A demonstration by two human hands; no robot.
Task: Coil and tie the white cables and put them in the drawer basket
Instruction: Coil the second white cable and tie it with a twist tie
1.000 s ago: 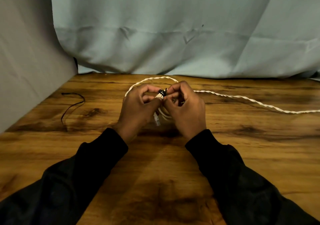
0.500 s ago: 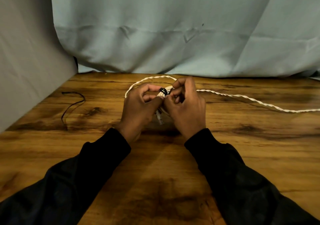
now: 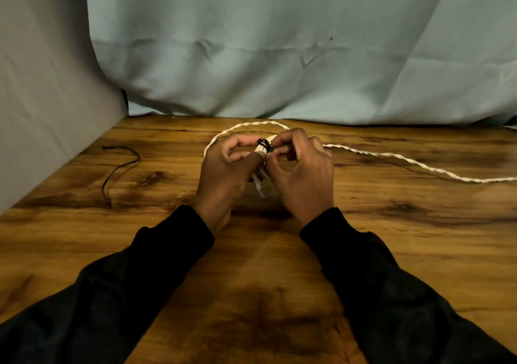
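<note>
Cable coil (image 3: 240,128): held up just above the table (image 3: 279,293) between both hands, so the wraps can't spring apart while it's tied.
Black tie (image 3: 264,145): wound round the gathered strands, pinched at the top, probably so it can be cinched.
Left hand (image 3: 223,176): clamped on the bundle to steady it.
Right hand (image 3: 305,179): fingertips nipped on the tie end.
Plug (image 3: 258,187): left dangling below the grip.
Loose cable (image 3: 419,165): trailed off right, not coiled yet.
Spare tie (image 3: 120,165): parked left.
Drawer basket: not seen.

A makeshift recording booth: wooden table (image 3: 279,279) (draped cloth backdrop (image 3: 279,41) behind it).
</note>
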